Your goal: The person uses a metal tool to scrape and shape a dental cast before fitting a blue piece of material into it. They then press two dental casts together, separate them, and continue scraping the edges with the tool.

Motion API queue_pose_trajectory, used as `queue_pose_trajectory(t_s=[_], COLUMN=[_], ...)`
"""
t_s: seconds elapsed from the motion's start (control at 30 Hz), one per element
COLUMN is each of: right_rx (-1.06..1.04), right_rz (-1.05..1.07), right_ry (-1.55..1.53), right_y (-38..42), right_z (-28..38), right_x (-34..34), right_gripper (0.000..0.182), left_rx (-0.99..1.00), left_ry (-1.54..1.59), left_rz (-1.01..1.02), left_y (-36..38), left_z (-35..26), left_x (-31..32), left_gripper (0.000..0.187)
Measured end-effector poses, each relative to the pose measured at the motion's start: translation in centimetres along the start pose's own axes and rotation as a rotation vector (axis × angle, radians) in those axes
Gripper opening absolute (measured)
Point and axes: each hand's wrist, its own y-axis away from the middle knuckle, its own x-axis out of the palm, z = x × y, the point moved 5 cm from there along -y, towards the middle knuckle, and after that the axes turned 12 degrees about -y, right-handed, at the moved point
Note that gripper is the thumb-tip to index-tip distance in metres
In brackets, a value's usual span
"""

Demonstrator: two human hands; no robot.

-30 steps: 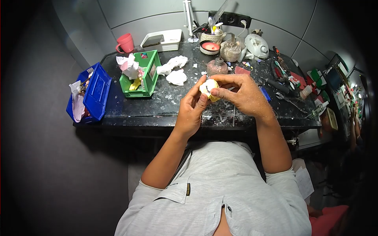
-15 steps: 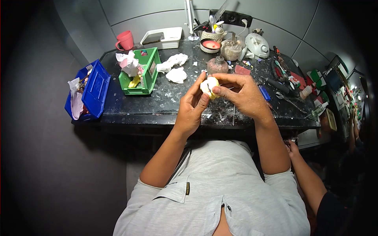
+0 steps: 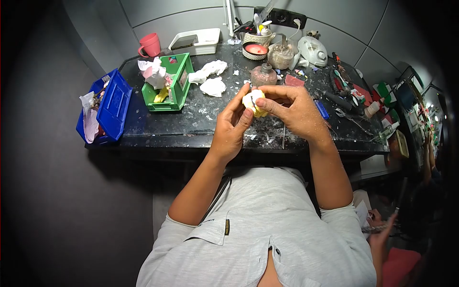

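A small rounded yellow-and-white piece (image 3: 254, 104), plaster-like and marked by a dark curved line, is held above the front part of the bench. My left hand (image 3: 233, 125) grips it from the left, thumb below and fingers behind. From the right, my right hand (image 3: 299, 114) presses its thumb on the white face, the fingers curled over the far side. Both hands carry pale dust specks. Just beyond them stands a squat glass jar (image 3: 264, 76) with a dark cap. A thin metal tool (image 3: 283, 137) lies near the bench edge below my right hand.
At left are a blue bin (image 3: 114, 107) and a green bin (image 3: 182, 91) with paper and scraps. Crumpled white tissue (image 3: 213, 87) lies beside them. Tools, including a dark-handled one (image 3: 338, 102), crowd the right side. Another person's hand (image 3: 382, 232) shows at lower right.
The piece has tilted slightly between my fingers, showing more yellow underneath. The view has shifted a little. The other person's hand at lower right has moved down, near something long and blurred.
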Motion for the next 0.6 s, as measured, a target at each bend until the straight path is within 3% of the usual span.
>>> queue_pose_trajectory(t_s=[0.27,0.6], right_rx=[-0.077,-0.102], right_rz=[0.032,0.007], right_ry=[0.037,0.02], right_y=[0.3,0.76], right_z=[0.21,0.2], right_x=[0.15,0.28], right_gripper=[0.04,0.039], left_rx=[-0.05,0.025], left_ry=[0.043,-0.02], left_rz=[-0.021,0.012], left_y=[0.25,0.14], left_z=[0.08,-0.04], left_x=[-0.12,-0.04], left_gripper=[0.065,0.067])
